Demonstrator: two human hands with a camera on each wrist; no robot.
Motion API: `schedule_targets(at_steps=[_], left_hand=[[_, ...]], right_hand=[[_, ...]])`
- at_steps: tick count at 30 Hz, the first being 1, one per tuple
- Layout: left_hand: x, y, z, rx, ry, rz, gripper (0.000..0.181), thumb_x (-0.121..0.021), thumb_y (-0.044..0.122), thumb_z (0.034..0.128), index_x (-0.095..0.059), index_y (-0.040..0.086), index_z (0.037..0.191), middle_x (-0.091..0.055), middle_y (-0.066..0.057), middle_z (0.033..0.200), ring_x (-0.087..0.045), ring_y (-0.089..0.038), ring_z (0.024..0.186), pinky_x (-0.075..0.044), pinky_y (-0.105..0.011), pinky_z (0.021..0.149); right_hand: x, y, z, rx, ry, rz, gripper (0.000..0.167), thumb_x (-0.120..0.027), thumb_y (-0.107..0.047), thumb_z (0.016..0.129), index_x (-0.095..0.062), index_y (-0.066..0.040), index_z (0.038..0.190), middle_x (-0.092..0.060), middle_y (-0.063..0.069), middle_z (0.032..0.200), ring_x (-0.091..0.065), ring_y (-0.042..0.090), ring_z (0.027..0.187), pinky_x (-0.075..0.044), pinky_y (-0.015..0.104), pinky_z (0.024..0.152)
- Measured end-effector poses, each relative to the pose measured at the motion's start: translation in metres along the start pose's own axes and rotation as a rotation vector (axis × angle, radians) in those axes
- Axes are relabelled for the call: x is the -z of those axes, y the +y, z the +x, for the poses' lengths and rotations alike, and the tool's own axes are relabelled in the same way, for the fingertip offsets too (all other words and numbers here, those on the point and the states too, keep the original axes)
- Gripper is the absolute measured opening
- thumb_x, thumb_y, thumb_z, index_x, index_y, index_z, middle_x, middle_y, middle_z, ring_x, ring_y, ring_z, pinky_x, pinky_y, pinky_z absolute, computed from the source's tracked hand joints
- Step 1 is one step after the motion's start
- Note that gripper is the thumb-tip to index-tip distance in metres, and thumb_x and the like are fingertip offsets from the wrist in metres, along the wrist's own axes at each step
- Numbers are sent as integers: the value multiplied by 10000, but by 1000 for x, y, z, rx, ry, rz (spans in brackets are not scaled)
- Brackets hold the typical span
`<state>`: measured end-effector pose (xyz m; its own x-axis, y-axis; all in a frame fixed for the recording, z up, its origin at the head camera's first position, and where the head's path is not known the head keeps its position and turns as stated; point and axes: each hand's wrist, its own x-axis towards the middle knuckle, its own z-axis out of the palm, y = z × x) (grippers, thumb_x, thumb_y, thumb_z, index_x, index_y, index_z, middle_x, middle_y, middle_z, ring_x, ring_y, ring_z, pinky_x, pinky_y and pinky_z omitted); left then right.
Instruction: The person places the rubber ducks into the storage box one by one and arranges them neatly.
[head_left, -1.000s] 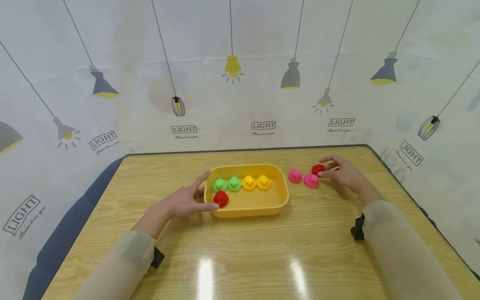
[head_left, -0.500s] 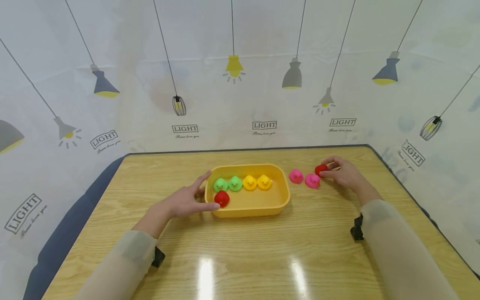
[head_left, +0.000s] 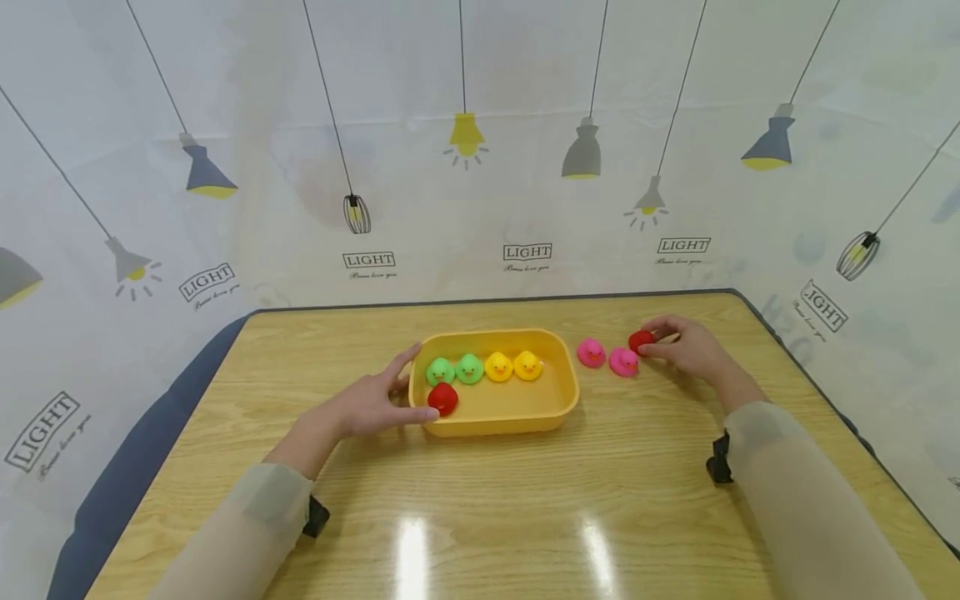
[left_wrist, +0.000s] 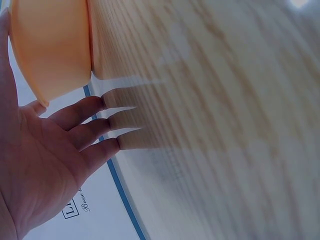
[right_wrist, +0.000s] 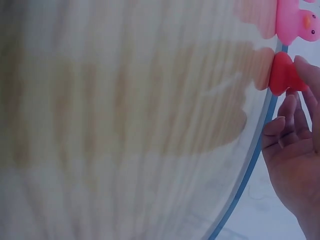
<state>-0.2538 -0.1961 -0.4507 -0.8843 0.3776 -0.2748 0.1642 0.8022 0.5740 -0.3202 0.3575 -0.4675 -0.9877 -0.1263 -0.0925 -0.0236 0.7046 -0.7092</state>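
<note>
The yellow tray (head_left: pixel 498 425) holds two green ducks (head_left: pixel 469 368), two yellow ducks (head_left: pixel 527 366) and a red duck (head_left: pixel 442 398) at its front left. My left hand (head_left: pixel 367 402) spans the tray's left end, thumb at the front rim and fingers at the back corner; in the left wrist view the hand (left_wrist: pixel 50 155) has its other fingers spread by the tray wall (left_wrist: pixel 52 45). My right hand (head_left: pixel 693 350) pinches another red duck (head_left: pixel 641 342) between thumb and fingers. In the right wrist view that red duck (right_wrist: pixel 284 75) is at the tabletop, beside the right hand (right_wrist: pixel 295 150).
Two pink ducks (head_left: pixel 591 352) stand on the wooden table (head_left: pixel 495 508) between the tray and my right hand; the right one is close to the red duck. Behind the table hangs a white cloth (head_left: pixel 420 275) printed with lamps.
The red duck in my right hand has shifted slightly right, away from the pink ducks, since the earliest frame. My left hand and the tray have stayed in place.
</note>
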Motion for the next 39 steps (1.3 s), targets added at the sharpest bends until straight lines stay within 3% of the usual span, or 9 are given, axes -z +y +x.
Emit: schedule_targets(at_steps=[8, 16, 20, 25, 34, 39], left_hand=[[-1, 0, -1, -3, 6, -13, 1201, -731, 834, 865, 27, 518, 1741, -479, -29, 1731, -389, -522, 1600, -311, -753, 1276], [-2, 0, -1, 4, 6, -19, 1202, -733, 833, 863, 23, 517, 1742, -476, -29, 1734, -395, -514, 1599, -309, -757, 1275], [-2, -1, 0, 3, 6, -25, 1198, -737, 826, 866, 22, 521, 1741, -477, -32, 1733, -388, -519, 1601, -317, -750, 1274], [-2, 0, -1, 5, 8, -27, 1204, -740, 840, 851, 16, 536, 1736, -474, -26, 1734, -387, -513, 1604, -323, -741, 1276], [-1, 1, -2, 9, 6, -27, 1209, -740, 840, 851, 20, 529, 1738, -467, -22, 1738, -386, -517, 1604, -321, -747, 1274], [-1, 2, -3, 8, 3, -29, 1210, -737, 846, 848, 22, 532, 1737, -462, -36, 1741, -397, -518, 1596, -325, -746, 1272]], right_hand=[[4, -2, -8, 49, -23, -32, 494, -784, -241, 1042, -625, -16, 1452, -624, 272, 1390, -627, 251, 919, -568, 303, 672], [10, -5, -23, 116, 75, -100, 497, -790, -364, 1038, -669, -83, 1429, -672, 208, 1331, -600, 216, 869, -520, 309, 660], [11, -18, -33, 164, 114, -142, 492, -797, -401, 1029, -692, -109, 1411, -693, 168, 1298, -582, 210, 854, -498, 300, 678], [5, -44, -45, 260, 134, -152, 441, -840, -340, 1000, -737, -99, 1353, -716, 148, 1226, -570, 181, 794, -491, 275, 639], [-19, -82, -54, 403, 118, -110, 367, -904, -199, 936, -780, -120, 1272, -711, 90, 1078, -560, 167, 747, -485, 226, 633], [-35, -101, -56, 437, 67, -69, 358, -910, -223, 931, -783, -138, 1255, -680, 95, 1002, -563, 175, 728, -492, 224, 625]])
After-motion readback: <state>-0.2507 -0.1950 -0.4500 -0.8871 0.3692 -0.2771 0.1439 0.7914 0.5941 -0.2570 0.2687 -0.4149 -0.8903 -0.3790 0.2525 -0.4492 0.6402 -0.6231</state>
